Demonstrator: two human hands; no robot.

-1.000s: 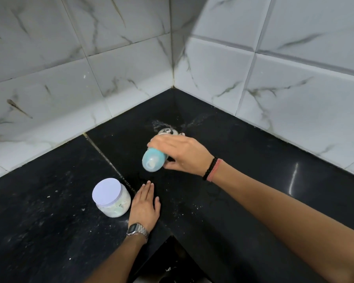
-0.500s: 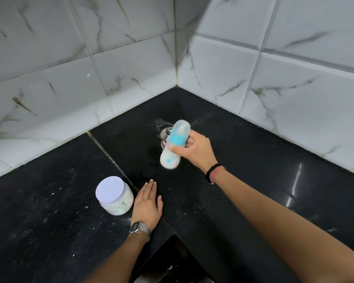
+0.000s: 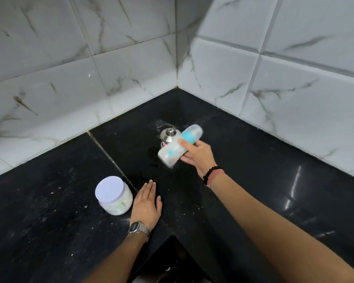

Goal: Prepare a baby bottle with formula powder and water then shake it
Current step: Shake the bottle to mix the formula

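My right hand is shut on the baby bottle, a white bottle with a blue collar and clear cap. The bottle is held above the counter, tilted with its cap pointing up and to the right, and it looks blurred. My left hand lies flat, palm down, on the black counter. Just left of it stands the formula jar, clear with a white lid screwed on and pale powder inside.
A steel lidded container stands on the counter right behind the bottle, near the corner. White marble-look tiled walls close the corner at the back. The counter's inner edge drops away at the bottom centre. Powder specks dot the counter.
The bottle swung from cap-down towards me, to near upright, to tilted with its cap up and right. My right hand moved with it. The left hand and jar stayed put.
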